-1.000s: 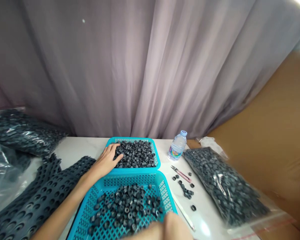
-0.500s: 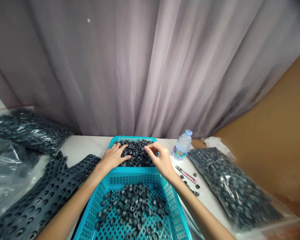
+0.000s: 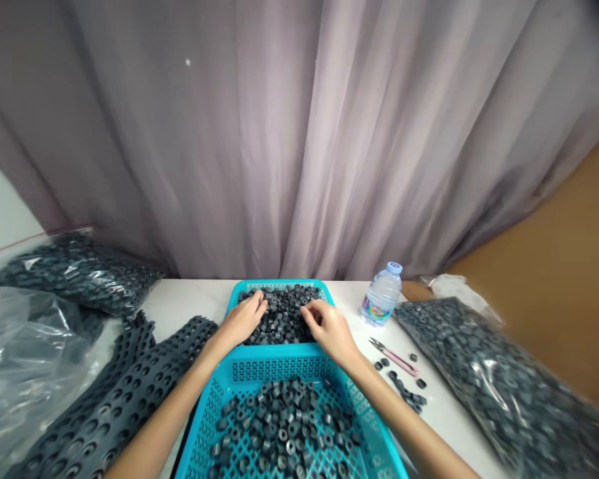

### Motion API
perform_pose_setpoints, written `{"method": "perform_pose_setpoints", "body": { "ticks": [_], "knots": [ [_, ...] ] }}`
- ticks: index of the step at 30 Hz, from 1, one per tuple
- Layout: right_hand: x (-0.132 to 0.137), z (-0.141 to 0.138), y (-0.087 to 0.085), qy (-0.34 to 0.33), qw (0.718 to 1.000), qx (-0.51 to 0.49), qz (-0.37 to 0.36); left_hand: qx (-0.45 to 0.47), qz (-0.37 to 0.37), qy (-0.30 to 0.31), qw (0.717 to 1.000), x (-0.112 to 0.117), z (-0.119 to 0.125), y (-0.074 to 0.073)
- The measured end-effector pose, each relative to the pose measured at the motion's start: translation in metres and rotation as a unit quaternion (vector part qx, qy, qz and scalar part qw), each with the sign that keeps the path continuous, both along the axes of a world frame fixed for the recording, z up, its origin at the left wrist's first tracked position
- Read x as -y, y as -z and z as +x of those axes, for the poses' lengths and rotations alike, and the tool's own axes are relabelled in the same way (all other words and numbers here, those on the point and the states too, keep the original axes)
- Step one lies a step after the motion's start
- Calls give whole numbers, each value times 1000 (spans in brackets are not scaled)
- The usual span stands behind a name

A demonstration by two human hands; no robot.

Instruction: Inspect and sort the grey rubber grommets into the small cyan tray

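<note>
My left hand is over the left side of the far blue basket, its thumb and fingers drawn together in a pinch. Whatever may be between them is hidden. On the basket's right side, my right hand is also closed in a pinch, fingertips at the pile, and I cannot make out what it holds. Small black ring-like pieces fill this basket. Below my wrists stands a nearer blue basket with more black pieces spread over its lattice bottom.
Black perforated sheets and a clear plastic bag lie at left, with a filled bag behind. To the right are a water bottle, pink-handled snips, loose pieces and another filled bag. A curtain hangs behind.
My left hand's spread fingers have closed into a pinch. My right hand stays pinched at the pile, its fingers lower. The whole view has shifted slightly.
</note>
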State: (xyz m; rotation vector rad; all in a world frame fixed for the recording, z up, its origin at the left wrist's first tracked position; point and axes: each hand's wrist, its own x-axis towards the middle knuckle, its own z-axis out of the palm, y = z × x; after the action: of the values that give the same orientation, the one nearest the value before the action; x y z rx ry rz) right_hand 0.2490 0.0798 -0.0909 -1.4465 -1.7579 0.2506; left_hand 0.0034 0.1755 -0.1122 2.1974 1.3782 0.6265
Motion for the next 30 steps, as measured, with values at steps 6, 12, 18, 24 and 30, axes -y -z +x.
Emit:
{"method": "perform_pose_setpoints", "body": {
  "ticks": [6,12,18,24,30],
  "knots": [
    [0,0,1,-5,999,38,-12,123,-39,-19,992,-7,6,-6],
    [1,-1,2,-24,998,55,-19,212,-79,-19,974,-2,9,-15],
    [2,-1,1,-39,997,70,-22,270,-167,-27,948,7,6,-15],
    [0,1,3,-36,996,83,-19,352,-202,10,914,10,6,-19],
    [-4,1,3,-37,995,95,-22,422,-233,41,875,8,3,-20]
  ]
}}
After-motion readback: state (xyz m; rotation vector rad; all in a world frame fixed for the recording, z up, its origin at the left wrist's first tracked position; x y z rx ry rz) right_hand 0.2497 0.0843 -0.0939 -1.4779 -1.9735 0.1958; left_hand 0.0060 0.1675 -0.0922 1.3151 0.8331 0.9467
